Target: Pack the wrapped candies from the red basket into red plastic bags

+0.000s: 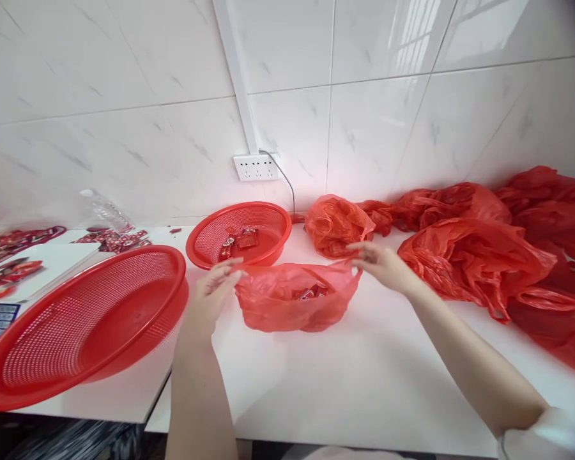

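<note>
view: head cam, single frame, everything placed relative to the small red bag [292, 306]
bag: thin red plastic, sits centre on the white table [354, 383], mouth up and stretched wide
contents: a few red wrapped sachets [310, 292] visible through the film, low fill
left hand [213, 291]: at the bag's left rim, fingers closed narrow, pinching the film edge
right hand [383, 265]: at the bag's right rim, pinching the handle loop, pulled outward
step: looks like mouth-open hold, both hands busy, bag resting on the table and not lifted
next move needs: my read is that one hand has to come free for anything else; the film is slack, so the mouth likely collapses when either pinch lets go
small basket [239, 207]: red mesh, just behind the bag to the left, holds a few sachets [239, 241]
large basket [91, 319]: red mesh, left of the bag, tilted over the table edge, nothing seen inside
knotted bag [335, 223]: just behind the bag to the right
bag pile [469, 255]: right of the bag, well spread, crumpled red film
loose packets [115, 239]: far left behind the large basket, blurred
surface: white, glossy, seam between two tops left of the bag
room: white marble-look wall tiles [124, 96], wall socket [255, 167] behind the bag, cable [287, 182] dropping from it
</note>
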A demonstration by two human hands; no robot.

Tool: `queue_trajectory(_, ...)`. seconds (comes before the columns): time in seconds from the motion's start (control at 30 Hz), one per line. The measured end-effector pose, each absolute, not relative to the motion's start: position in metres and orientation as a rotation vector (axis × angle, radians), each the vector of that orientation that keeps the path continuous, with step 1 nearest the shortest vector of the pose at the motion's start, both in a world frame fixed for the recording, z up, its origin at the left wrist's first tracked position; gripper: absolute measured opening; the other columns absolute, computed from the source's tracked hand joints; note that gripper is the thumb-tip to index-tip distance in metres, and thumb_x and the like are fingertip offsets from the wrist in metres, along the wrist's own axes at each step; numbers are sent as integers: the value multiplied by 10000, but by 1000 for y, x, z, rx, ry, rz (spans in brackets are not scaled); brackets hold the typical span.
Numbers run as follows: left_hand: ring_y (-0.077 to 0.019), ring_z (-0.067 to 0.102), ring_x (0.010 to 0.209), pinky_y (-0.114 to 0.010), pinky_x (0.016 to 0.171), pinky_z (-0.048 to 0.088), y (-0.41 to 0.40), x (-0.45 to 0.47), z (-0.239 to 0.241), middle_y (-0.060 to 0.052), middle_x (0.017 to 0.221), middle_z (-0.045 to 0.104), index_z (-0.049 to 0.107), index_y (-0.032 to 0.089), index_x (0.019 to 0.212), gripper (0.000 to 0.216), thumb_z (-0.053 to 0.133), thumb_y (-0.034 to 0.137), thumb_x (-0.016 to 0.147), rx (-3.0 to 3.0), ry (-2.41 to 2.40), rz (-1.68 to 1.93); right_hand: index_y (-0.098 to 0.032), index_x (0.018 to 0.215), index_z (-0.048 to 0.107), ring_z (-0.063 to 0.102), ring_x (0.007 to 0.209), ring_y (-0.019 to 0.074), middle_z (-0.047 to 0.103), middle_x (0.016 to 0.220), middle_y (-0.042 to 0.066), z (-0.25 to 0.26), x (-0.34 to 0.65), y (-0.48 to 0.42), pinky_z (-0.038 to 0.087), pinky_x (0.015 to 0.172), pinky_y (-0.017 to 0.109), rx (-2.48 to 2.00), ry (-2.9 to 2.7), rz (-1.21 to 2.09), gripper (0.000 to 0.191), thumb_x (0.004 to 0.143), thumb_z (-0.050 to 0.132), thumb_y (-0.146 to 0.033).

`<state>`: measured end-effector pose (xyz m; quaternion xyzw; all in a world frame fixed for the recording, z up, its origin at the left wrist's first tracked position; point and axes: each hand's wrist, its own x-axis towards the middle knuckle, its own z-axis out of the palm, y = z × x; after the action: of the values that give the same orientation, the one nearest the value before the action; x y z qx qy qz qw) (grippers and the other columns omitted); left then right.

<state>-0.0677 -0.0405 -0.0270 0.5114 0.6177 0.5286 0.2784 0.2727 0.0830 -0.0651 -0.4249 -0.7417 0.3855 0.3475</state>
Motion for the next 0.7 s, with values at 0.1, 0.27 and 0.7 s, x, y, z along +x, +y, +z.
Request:
queue_trajectory(0.1,-255,541,1208,-366,992,439,-34,-53,4,-48,1246,639,720,240,889,129,635,302,815,1322,1132,1777,-200,1066,640,655,949,191,684,1016,55,-18,270,81,506,882,360,-826,-1614,718,259,843,629,-332)
queue_trajectory(0.27,-249,612,1090,-394,893,511,-22,-14,36,-57,1150,657,482,324,1342,572,672,261,805,1411,877,1641,-202,980,650,652,939,185,684,976,46,36,237,61,508,901,370,-591,-1548,526,150,878,601,-301)
queue_trajectory(0.7,-88,408,421,-223,430,370,9,48,-11,74,492,372,573,204,850,284,560,487,865,1277,1183,1121,-210,1237,570,568,1121,183,623,1200,60,30,199,50,445,975,367,-307,-2123,539,374,920,402,-108)
